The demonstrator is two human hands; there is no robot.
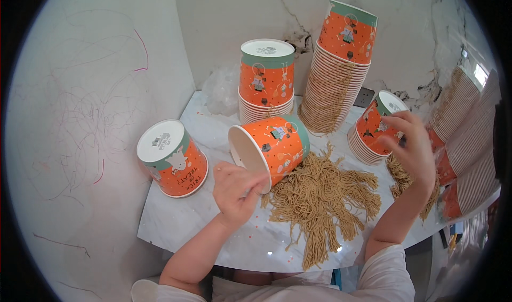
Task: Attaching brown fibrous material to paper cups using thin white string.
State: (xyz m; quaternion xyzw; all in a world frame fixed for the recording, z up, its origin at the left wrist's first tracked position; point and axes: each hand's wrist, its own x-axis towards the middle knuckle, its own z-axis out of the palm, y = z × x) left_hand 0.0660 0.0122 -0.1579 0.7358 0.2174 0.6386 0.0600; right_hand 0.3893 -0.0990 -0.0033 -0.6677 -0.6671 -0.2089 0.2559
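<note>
An orange paper bucket (282,147) with a green band and cartoon figures lies tipped on its side, its mouth facing left. My left hand (237,190) is closed at the lower part of its rim, with thumb and fingers pinched there. Whether a strand is also between those fingers is too small to tell. To the right, my right hand (410,147) is raised with thumb and fingers apart, in front of a short stack of buckets (370,128). Between my arms a loose heap of tan cords (320,200) spreads over the marble-patterned table (234,248).
An upside-down bucket (173,160) stands at the left. Behind are a medium stack (266,78) and a tall leaning stack (341,67) with cords down its side. More tan cords (400,179) lie by my right forearm. Wrapped bucket stacks (469,136) crowd the right edge.
</note>
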